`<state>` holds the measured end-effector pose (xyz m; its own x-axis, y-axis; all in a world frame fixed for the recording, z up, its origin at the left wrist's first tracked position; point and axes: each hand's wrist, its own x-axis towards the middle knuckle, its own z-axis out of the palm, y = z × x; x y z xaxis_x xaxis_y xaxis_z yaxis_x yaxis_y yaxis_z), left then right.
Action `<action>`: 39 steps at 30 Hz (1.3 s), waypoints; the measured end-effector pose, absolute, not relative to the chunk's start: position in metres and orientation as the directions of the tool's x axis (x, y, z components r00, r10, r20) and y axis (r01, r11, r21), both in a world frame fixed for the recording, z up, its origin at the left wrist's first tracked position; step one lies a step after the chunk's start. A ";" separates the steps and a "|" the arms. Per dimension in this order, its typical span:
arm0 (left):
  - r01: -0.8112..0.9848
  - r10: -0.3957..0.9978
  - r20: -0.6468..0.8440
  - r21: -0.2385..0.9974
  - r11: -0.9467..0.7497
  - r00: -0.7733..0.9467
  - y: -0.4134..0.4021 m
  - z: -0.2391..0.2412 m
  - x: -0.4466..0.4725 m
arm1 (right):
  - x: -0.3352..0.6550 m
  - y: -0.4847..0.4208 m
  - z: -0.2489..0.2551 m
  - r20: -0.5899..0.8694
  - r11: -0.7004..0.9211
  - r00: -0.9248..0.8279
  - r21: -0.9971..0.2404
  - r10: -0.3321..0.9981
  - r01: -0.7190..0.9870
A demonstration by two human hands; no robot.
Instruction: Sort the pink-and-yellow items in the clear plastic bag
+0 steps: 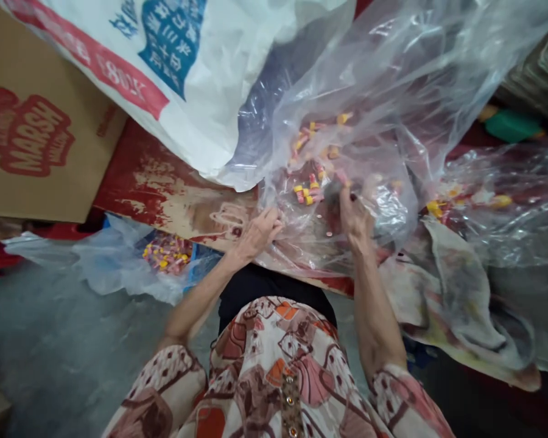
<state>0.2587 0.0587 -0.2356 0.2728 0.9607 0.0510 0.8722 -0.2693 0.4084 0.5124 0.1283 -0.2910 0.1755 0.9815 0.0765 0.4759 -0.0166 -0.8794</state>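
Observation:
My left hand (258, 232) is closed at the near left edge of a clear plastic bag (292, 243), its fingers pinching the film. Inside the spread bag lie several small pink pieces with yellow caps (311, 188), loosely scattered. My right hand (357, 214) reaches over the bag, just right of those pieces. Its fingers are bent together and slightly blurred, with a small pink and yellow piece (343, 179) at the tips. A crumpled part of the film (388, 204) lies against the right side of that hand.
A large white printed sack (219, 79) leans over the worn red table (150, 176). At left stands a cardboard box (41, 134). Below the table edge, a plastic-lined blue crate (192, 255) holds many such pieces. Stained cloths (461, 286) and more plastic (530, 207) lie right.

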 end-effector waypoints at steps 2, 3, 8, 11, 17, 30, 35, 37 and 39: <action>0.856 0.963 0.142 0.442 -0.268 0.228 0.045 -0.233 0.250 | 0.502 0.102 -0.280 0.099 -0.005 0.216 -0.901 0.971 0.434; 0.863 0.962 0.220 0.441 -0.246 0.162 0.035 -0.230 0.241 | 0.493 0.089 -0.276 0.131 0.036 0.206 -0.911 0.970 0.411; 0.909 0.812 0.439 0.331 0.251 -0.384 -0.033 -0.221 0.151 | 0.441 0.055 -0.286 0.248 0.290 -0.149 -0.811 0.957 0.508; 0.886 0.774 0.431 0.247 0.393 -0.463 -0.062 -0.223 0.098 | 0.433 0.055 -0.300 0.180 0.322 -0.287 -0.736 0.941 0.595; 0.926 0.792 0.481 0.169 0.338 -0.377 -0.027 -0.222 0.135 | 0.443 0.058 -0.311 0.271 0.390 -0.292 -0.763 0.917 0.516; 0.970 0.989 -0.010 0.197 -0.141 0.145 0.143 -0.216 0.251 | 0.447 0.060 -0.300 0.325 0.363 -0.164 -0.804 0.932 0.472; 0.961 0.984 -0.050 0.226 -0.157 0.173 0.133 -0.208 0.236 | 0.447 0.056 -0.303 0.319 0.366 -0.183 -0.750 0.930 0.551; 0.959 0.983 -0.048 0.235 -0.160 0.176 0.133 -0.207 0.231 | 0.448 0.055 -0.302 0.308 0.373 -0.210 -0.752 0.928 0.544; 0.957 0.991 0.006 0.262 -0.127 0.130 0.133 -0.204 0.227 | 0.449 0.056 -0.302 0.329 0.365 -0.165 -0.774 0.930 0.517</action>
<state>0.2267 0.1331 -0.2042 0.1301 0.9915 0.0064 0.9566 -0.1273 0.2622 0.4487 0.0559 -0.3019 -0.1648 0.9299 0.3287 0.5169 0.3653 -0.7742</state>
